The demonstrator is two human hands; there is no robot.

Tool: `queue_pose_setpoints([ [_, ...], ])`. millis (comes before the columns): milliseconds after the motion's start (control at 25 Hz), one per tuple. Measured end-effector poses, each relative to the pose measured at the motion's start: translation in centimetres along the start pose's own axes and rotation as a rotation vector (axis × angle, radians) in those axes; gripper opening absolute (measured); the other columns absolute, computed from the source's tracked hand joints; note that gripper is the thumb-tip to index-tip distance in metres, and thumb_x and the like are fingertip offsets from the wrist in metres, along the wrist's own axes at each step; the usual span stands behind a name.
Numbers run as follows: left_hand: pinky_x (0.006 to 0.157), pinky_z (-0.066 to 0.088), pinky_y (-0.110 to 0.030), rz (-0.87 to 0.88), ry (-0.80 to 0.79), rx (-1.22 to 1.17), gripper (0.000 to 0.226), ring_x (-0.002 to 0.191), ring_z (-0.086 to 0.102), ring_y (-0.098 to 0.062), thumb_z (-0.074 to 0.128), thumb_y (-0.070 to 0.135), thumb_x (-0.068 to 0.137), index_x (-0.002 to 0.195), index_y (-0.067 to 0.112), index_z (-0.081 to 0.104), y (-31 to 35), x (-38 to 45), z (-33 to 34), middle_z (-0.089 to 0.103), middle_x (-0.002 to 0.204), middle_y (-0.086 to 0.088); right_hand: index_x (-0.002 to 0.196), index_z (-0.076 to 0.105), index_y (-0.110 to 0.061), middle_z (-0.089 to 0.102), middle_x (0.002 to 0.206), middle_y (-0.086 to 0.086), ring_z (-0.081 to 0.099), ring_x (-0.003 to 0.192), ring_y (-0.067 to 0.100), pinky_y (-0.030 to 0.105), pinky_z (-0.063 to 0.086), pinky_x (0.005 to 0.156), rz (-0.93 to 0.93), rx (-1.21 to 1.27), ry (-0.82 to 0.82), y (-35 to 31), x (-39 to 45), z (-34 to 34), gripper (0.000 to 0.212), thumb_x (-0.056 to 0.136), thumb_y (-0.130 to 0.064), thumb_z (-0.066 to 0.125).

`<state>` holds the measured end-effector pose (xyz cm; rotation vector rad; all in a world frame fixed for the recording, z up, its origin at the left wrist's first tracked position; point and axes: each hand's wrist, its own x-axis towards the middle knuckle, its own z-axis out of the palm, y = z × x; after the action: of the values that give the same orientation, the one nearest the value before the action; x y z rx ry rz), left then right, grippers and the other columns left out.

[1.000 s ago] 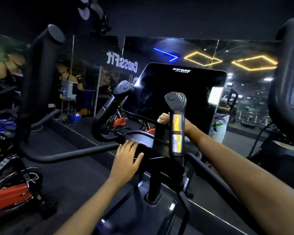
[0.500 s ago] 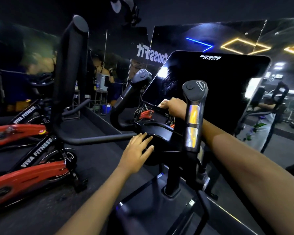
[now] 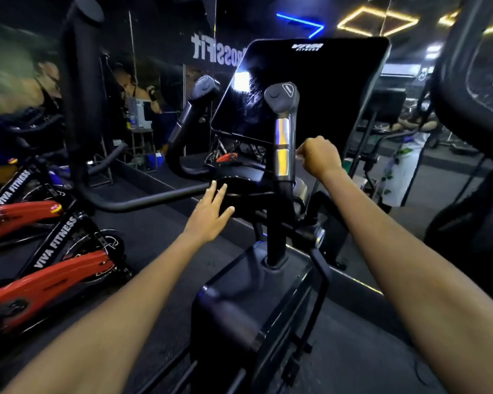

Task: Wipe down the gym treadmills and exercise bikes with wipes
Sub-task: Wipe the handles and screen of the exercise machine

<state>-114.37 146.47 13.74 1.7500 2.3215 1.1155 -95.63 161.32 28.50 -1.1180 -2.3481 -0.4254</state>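
Left hand (image 3: 211,212) flat, fingers straight, touching the round black cup holder (image 3: 234,186) below the dark console screen (image 3: 302,89). Right hand (image 3: 319,155) curled just right of the chrome-banded handlebar grip (image 3: 281,137), pinching something pale, perhaps a wipe; too small to tell. Red spin bikes (image 3: 40,282) at left.
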Motion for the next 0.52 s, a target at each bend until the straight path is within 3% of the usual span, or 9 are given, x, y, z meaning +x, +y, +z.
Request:
queue_pose_setpoints([
  [80,0.113,0.027,-0.043,-0.035,-0.034,-0.064,0.067,0.145,0.014,-0.023,0.042,0.042,0.098,0.152,0.025,0.006,-0.2,-2.0,0.2,-0.006,0.160,0.003,0.114,0.067,-0.007,0.063,0.111,0.025,0.058,0.103,0.042,0.043,0.046,0.084,0.151,0.171,0.003,0.4,-3.2,1.1,0.030,0.087,-0.005,0.055],
  [240,0.113,0.021,-0.034,-0.129,-0.077,-0.173,0.066,0.145,0.015,-0.019,0.044,0.037,0.098,0.152,0.016,0.012,-1.0,-6.6,1.7,0.002,0.160,-0.001,0.103,0.071,-0.006,0.066,0.101,0.027,0.061,0.100,0.040,0.040,0.048,0.081,0.465,0.426,0.102,1.2,-11.8,5.0,0.023,0.087,-0.012,0.056],
  [320,0.113,0.018,-0.031,-0.179,-0.107,-0.195,0.064,0.145,0.014,-0.018,0.045,0.035,0.099,0.151,0.013,0.015,-2.1,-9.2,2.6,0.007,0.159,-0.003,0.095,0.072,-0.003,0.066,0.095,0.028,0.064,0.096,0.038,0.039,0.049,0.077,0.624,0.525,0.020,0.2,-16.0,7.9,0.020,0.088,-0.015,0.058],
  [440,0.113,0.019,-0.031,-0.257,-0.140,-0.212,0.061,0.143,0.020,-0.020,0.047,0.031,0.098,0.149,0.010,0.021,-4.2,-12.8,3.3,0.018,0.156,-0.007,0.075,0.068,0.003,0.049,0.074,0.033,0.062,0.088,0.019,0.036,0.049,0.075,0.628,0.657,-0.122,-3.0,-20.4,11.8,0.027,0.088,-0.019,0.060],
  [520,0.111,0.022,-0.028,-0.310,-0.133,-0.214,0.058,0.140,0.027,-0.021,0.051,0.027,0.097,0.147,0.008,0.027,-5.7,-14.7,3.1,0.027,0.153,-0.009,0.070,0.065,0.005,0.049,0.072,0.033,0.062,0.092,0.018,0.034,0.046,0.070,0.580,0.707,-0.193,-5.5,-21.8,14.0,0.031,0.088,-0.020,0.062],
])
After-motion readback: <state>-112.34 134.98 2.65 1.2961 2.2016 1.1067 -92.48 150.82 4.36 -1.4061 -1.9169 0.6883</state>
